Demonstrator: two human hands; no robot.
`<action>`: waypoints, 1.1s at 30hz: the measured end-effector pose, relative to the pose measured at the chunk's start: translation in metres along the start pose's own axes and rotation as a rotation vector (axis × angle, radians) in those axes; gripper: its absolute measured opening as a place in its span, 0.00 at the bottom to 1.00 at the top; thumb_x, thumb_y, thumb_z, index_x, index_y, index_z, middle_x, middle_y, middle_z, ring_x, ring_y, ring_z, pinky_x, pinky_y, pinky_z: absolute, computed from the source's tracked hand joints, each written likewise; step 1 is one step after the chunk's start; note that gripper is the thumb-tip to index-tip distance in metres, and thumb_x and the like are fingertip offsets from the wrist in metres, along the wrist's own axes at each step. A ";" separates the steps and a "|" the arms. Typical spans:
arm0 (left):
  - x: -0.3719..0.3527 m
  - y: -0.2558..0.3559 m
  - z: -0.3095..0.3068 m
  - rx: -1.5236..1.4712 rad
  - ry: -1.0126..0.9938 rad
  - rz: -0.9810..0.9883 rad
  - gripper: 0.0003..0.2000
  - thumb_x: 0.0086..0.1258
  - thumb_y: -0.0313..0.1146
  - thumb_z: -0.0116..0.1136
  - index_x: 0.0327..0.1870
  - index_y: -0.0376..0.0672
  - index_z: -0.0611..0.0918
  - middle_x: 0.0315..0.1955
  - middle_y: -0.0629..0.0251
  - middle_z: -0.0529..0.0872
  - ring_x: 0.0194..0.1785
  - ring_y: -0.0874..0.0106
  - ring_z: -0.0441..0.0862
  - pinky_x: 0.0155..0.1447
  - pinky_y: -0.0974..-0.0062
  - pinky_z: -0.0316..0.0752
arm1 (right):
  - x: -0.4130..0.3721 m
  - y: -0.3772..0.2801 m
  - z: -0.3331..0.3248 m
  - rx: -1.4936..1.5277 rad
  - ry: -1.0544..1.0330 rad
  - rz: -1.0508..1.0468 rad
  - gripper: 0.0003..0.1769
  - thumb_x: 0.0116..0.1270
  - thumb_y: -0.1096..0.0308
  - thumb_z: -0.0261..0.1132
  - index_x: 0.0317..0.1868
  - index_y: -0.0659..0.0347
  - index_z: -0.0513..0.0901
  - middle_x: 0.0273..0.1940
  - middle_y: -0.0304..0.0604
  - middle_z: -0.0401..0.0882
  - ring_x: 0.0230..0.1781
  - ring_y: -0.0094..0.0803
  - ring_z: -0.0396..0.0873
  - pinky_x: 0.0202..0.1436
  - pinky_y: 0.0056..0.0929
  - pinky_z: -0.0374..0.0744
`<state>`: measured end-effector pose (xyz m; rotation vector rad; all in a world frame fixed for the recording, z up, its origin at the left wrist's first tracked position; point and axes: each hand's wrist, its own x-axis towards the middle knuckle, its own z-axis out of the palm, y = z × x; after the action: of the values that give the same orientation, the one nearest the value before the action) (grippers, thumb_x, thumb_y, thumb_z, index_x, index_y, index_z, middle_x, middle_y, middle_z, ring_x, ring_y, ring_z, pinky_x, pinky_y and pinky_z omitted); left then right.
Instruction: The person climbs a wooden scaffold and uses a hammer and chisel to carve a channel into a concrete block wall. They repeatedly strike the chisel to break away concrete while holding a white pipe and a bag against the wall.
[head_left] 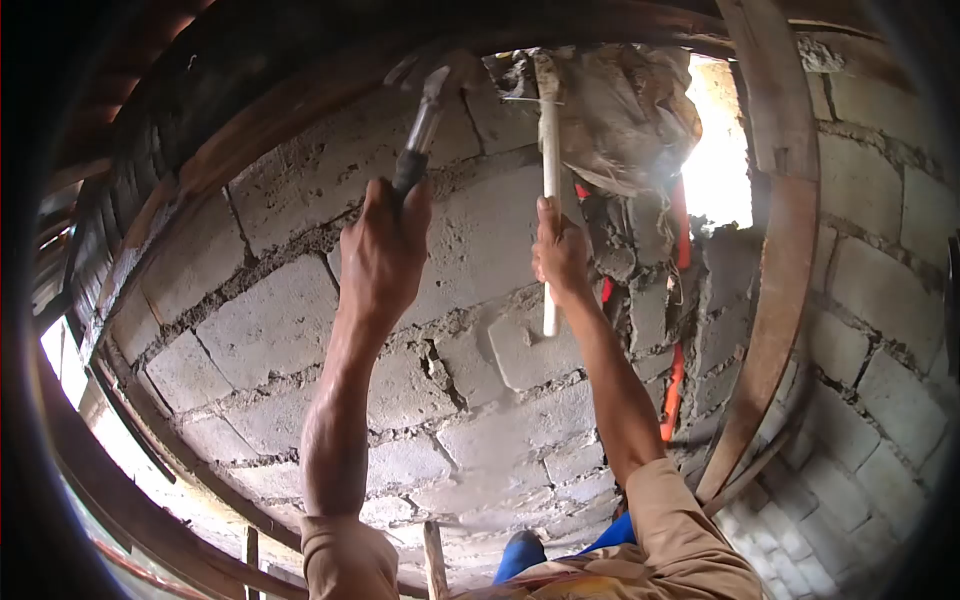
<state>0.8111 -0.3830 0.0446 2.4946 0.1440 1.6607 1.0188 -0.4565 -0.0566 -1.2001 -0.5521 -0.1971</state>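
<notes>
My left hand is closed around the dark grip of a hammer, its metal shaft pointing up and its head blurred below the dark roof beam. To the right, my right hand grips a long pale stick held nearly upright. The stick's lower end sticks out under my fist, and its top reaches up beside a crumpled, dirty plastic sheet. A thin, light strip crosses the stick near its top. Behind both hands rises a grey block wall with rough mortar joints.
Orange conduit runs down a broken channel in the wall. A bright opening lies beside the plastic sheet. Right of it stands a curved-looking timber post. A dark beam spans overhead, and more timber lies at lower left.
</notes>
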 end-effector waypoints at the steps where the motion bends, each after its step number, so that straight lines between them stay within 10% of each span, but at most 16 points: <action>1: -0.010 -0.007 -0.006 0.009 -0.007 -0.017 0.17 0.75 0.48 0.48 0.38 0.40 0.70 0.16 0.57 0.80 0.17 0.63 0.81 0.19 0.63 0.73 | -0.007 0.000 0.005 0.117 -0.057 0.127 0.27 0.71 0.44 0.55 0.44 0.63 0.81 0.22 0.49 0.78 0.24 0.39 0.80 0.31 0.40 0.76; 3: -0.028 -0.022 -0.017 0.010 -0.016 -0.069 0.17 0.75 0.47 0.48 0.38 0.41 0.70 0.16 0.58 0.80 0.16 0.65 0.80 0.19 0.65 0.72 | 0.011 0.040 0.011 -0.041 0.125 -0.487 0.30 0.73 0.41 0.51 0.28 0.61 0.77 0.13 0.35 0.66 0.08 0.26 0.65 0.11 0.31 0.63; 10: -0.055 -0.050 -0.028 0.070 -0.048 -0.191 0.17 0.76 0.48 0.48 0.38 0.41 0.70 0.16 0.59 0.80 0.18 0.66 0.82 0.22 0.64 0.72 | 0.016 -0.049 -0.016 -0.503 0.186 -0.460 0.29 0.70 0.43 0.56 0.38 0.67 0.81 0.28 0.61 0.79 0.34 0.62 0.79 0.34 0.49 0.75; 16: -0.065 -0.051 -0.020 0.068 -0.076 -0.185 0.18 0.75 0.48 0.49 0.35 0.40 0.70 0.17 0.58 0.80 0.21 0.65 0.84 0.24 0.66 0.73 | 0.015 -0.080 -0.059 -0.774 0.038 -0.495 0.28 0.71 0.45 0.56 0.36 0.68 0.81 0.27 0.59 0.79 0.28 0.56 0.79 0.34 0.49 0.74; 19: -0.066 -0.043 -0.013 0.007 -0.071 -0.165 0.18 0.75 0.48 0.49 0.34 0.39 0.70 0.16 0.58 0.78 0.19 0.68 0.80 0.23 0.68 0.71 | 0.002 -0.081 -0.073 -0.889 0.291 -0.834 0.27 0.70 0.47 0.58 0.35 0.69 0.81 0.28 0.58 0.78 0.28 0.51 0.77 0.36 0.46 0.73; 33: -0.003 0.006 0.016 -0.279 0.187 0.057 0.21 0.78 0.52 0.40 0.34 0.43 0.74 0.13 0.75 0.69 0.14 0.84 0.68 0.16 0.82 0.62 | -0.001 -0.071 -0.082 -0.837 0.126 -0.486 0.27 0.70 0.47 0.58 0.41 0.69 0.78 0.33 0.59 0.79 0.34 0.49 0.78 0.40 0.43 0.73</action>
<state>0.8245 -0.3901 0.0368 2.1593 -0.1327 1.7950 1.0120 -0.5578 -0.0189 -1.8234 -0.6679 -0.9842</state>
